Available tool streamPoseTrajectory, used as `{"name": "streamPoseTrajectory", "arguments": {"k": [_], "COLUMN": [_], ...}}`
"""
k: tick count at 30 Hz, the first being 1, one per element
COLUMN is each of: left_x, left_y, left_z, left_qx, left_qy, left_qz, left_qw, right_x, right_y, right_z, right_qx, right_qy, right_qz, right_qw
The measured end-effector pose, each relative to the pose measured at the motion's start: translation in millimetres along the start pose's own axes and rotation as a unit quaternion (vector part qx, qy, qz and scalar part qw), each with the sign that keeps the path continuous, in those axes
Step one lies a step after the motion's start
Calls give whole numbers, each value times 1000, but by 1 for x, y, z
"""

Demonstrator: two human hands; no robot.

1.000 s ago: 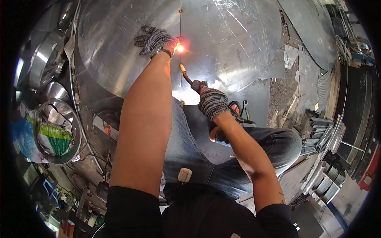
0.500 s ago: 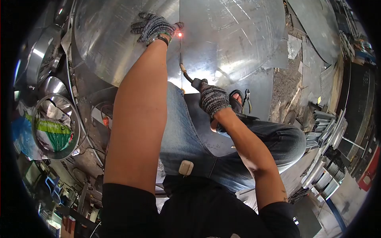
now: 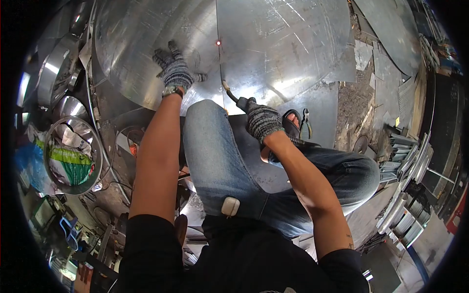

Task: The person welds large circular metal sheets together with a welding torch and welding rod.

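Note:
My left hand, in a grey striped knit glove, lies with spread fingers on the large sheet metal, left of its seam. Nothing is in that hand. Wrapped round the handle of a welding torch is my right hand, gloved the same way. The torch's bent neck points up and left, with its tip close to the seam. Farther up that seam, a small red-hot spot glows, apart from the tip. Pliers lie by my sandalled foot, right of my right hand.
A round metal bin with a green bag stands at left, near shiny curved metal pieces. Stacked metal strips are at right, beside debris-strewn ground. A small pale case rests on my lap.
My left hand has moved down and left across the sheet, away from the glowing spot, which looks dimmer. The seam has shifted slightly left. My right hand and torch stay nearly in place.

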State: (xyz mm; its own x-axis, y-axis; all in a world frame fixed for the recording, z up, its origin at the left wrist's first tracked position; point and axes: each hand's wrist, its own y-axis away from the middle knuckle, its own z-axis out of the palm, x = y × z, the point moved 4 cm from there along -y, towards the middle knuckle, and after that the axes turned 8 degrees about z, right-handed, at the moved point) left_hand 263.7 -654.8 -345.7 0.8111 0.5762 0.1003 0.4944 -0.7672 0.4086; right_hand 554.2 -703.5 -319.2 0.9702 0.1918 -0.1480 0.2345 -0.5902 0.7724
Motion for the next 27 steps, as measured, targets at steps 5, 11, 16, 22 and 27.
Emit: {"name": "streamPoseTrajectory", "arguments": {"k": [5, 11, 16, 22, 27], "left_x": [-1, -1, -5, -5, -7], "left_y": [-3, 0, -3, -2, 4], "left_z": [9, 4, 17, 11, 4], "left_qx": [-11, -11, 18, -1, -13], "left_qy": [4, 15, 25, 18, 5], "left_qz": [-22, -30, -35, -33, -2], "left_qw": [1000, 999, 999, 999, 1000], "right_x": [-5, -13, -16, -21, -16], "right_y": [0, 1, -3, 3, 2], "right_z": [-4, 0, 6, -6, 0], "right_qx": [-40, -15, 1, -30, -4], "right_qy": [6, 42, 28, 47, 35], "right_qz": [18, 7, 22, 35, 19], "right_qw": [999, 999, 999, 998, 999]}}
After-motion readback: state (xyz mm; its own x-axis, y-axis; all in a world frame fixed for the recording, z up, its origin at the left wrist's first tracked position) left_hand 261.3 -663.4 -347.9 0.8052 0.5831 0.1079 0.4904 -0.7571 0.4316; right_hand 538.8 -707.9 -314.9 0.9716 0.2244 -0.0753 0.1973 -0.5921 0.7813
